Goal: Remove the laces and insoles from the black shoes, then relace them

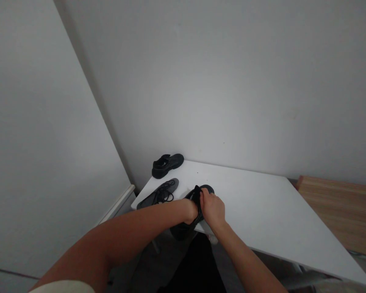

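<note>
A black shoe (pixel 190 219) is held up at the near edge of the table, its toe hanging past the edge and its sole partly visible behind the hands. My left hand (pixel 191 211) grips the shoe, with the fingers hidden behind it. My right hand (pixel 212 208) pinches the top of the same shoe near its black lace. Further left, a dark low shoe (pixel 158 194) lies on its side with loose black laces. A black strapped shoe (pixel 167 165) stands at the table's far corner.
The white table (pixel 262 211) runs to the right, with a wooden surface (pixel 332 211) beyond it. White walls rise behind and to the left, and a white ledge (pixel 117 203) runs along the left wall. My dark trousers (pixel 195 264) show below the table edge.
</note>
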A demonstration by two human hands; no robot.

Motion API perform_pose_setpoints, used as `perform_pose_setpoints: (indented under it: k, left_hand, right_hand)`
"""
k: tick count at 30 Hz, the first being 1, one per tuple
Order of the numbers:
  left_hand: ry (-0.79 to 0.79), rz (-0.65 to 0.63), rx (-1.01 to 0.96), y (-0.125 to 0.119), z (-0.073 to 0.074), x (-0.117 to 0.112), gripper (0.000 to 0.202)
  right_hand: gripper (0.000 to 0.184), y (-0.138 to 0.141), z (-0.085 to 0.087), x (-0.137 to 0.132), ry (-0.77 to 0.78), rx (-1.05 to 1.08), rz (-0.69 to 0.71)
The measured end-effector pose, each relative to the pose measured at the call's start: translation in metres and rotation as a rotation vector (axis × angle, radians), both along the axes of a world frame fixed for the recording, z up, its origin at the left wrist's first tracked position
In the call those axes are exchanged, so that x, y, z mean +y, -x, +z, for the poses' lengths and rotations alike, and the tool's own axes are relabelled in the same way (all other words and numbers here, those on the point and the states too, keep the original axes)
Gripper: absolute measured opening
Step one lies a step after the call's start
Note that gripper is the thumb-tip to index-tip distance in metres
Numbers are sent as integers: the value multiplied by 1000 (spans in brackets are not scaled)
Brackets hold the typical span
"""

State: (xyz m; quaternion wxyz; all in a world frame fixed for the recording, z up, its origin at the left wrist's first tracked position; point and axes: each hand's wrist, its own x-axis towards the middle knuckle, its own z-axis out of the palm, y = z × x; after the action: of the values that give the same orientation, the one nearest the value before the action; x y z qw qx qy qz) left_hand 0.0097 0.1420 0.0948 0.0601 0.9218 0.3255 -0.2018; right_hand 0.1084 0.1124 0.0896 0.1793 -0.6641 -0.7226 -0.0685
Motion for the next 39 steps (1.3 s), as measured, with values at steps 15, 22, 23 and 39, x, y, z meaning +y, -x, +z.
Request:
perform_pose_setpoints:
  k: [15, 22, 23, 39]
  left_hand:
    - [-300, 135, -66, 21, 84, -25, 18]
    - [-524, 349, -127, 85, 154, -47, 23]
    - [-586, 453, -173, 100, 160, -50, 28]
    - [-287, 687, -206, 189, -57, -34, 51]
  right_hand:
    - [28, -3, 11, 2, 117, -20, 36]
    - [30, -1, 14, 2, 175, 14, 5]
    - [31, -1, 14, 1, 176, 15, 5]
    - [40, 17, 17, -46, -107, 80, 177]
